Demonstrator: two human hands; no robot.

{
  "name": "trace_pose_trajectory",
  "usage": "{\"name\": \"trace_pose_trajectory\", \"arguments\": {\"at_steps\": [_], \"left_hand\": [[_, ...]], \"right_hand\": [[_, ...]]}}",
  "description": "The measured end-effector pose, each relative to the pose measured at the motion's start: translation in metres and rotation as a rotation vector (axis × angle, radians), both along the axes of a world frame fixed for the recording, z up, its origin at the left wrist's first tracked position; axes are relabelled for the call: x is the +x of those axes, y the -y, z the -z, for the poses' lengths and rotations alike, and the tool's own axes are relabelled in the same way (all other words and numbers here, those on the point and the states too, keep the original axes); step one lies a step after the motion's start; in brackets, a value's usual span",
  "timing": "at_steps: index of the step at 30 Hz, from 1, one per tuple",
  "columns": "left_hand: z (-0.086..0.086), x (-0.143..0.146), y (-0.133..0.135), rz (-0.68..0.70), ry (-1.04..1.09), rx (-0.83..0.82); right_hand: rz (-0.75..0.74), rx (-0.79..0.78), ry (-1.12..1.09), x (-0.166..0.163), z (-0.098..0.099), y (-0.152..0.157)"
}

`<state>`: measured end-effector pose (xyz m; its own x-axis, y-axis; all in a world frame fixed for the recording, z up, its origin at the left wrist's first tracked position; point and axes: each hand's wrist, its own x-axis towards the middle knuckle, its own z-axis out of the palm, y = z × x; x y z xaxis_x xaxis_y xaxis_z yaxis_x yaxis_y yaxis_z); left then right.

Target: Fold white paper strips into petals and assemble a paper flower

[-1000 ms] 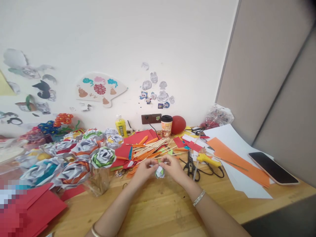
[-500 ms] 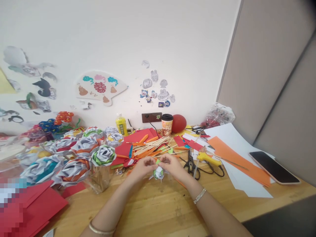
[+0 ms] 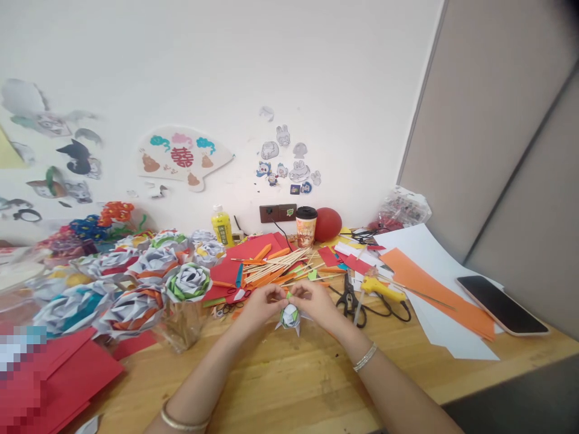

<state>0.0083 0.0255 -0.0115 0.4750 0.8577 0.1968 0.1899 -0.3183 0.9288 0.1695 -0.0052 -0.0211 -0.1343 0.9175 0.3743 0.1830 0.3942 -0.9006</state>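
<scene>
Between my two hands, over the middle of the wooden table (image 3: 280, 380), is a small white and green paper flower (image 3: 290, 316). Its white points stick out below. My left hand (image 3: 266, 301) pinches its upper edge with thumb and index finger. From the other side my right hand (image 3: 312, 299) does the same, the two thumbs almost meeting. A green tip shows between the fingertips. To the left, a finished-looking paper flower with green edging (image 3: 189, 282) stands in a clear cup (image 3: 183, 328).
Several paper flowers (image 3: 136, 307) crowd the left side, above red paper sheets (image 3: 85, 374). Beyond my hands lie wooden sticks (image 3: 275, 267). Scissors (image 3: 347, 298), a yellow glue gun (image 3: 382, 289), orange paper (image 3: 434, 295) and a phone (image 3: 502, 304) are on the right. A lidded cup (image 3: 306, 229) stands behind.
The paper flower has turned slightly in my fingers, so its white centre and lower points show more. Both hands keep their pinch in nearly the same place.
</scene>
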Motion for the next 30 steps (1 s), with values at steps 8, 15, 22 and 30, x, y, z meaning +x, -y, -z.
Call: {"name": "trace_pose_trajectory", "arguments": {"at_steps": [8,15,22,30], "left_hand": [[-0.008,0.005,0.008,-0.044,-0.056,0.074],[-0.009,0.006,0.013,-0.097,-0.134,0.145],[-0.014,0.010,0.018,-0.103,-0.089,0.065],[-0.007,-0.003,0.008,0.108,0.068,-0.373]], "right_hand": [[0.012,-0.028,-0.026,0.001,0.002,-0.001],[-0.056,-0.051,0.004,0.004,0.000,-0.003],[0.005,0.139,0.308,0.011,-0.009,0.003],[0.008,0.290,0.336,0.007,-0.007,0.003]]}}
